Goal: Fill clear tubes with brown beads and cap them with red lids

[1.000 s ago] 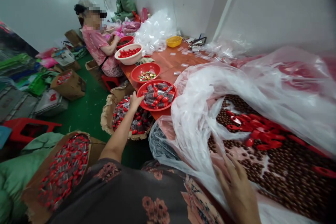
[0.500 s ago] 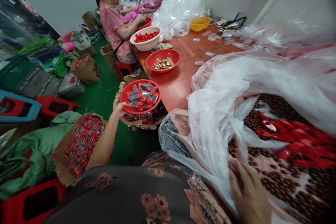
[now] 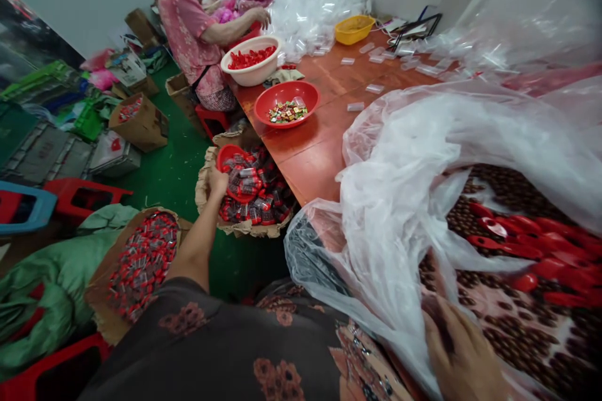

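The wearer's left hand (image 3: 217, 182) has its grip clamped on the near rim of a red bowl (image 3: 229, 154); the bowl is tilted within the mouth of a ragged cardboard box (image 3: 205, 178), and red-capped tubes (image 3: 248, 183) with dark contents lie bunched in it, while more fill the box around and below; the right hand (image 3: 465, 344) rests on translucent plastic sheeting (image 3: 390, 194), fingers bent, though whether that grip pinches the plastic I cannot tell; beside it, inside the sheeting, spread round brown pieces (image 3: 522, 344) and a heap of glossy red plastic pieces (image 3: 559, 266).

Beyond the box stands a reddish-brown bench (image 3: 305, 150); on it are a second red bowl (image 3: 264, 100) of small coloured squares, a white bowl (image 3: 254, 77) of red parts, a yellow tray (image 3: 353, 31), scattered clear tubes (image 3: 356, 106) and a shiny pile of clear plastic (image 3: 320, 0); at the far left end a co-worker in pink (image 3: 188, 44) sits on a red stool (image 3: 211, 120); another carton (image 3: 101, 282), left of the wearer, holds more capped tubes, next to a green sack (image 3: 51, 276).
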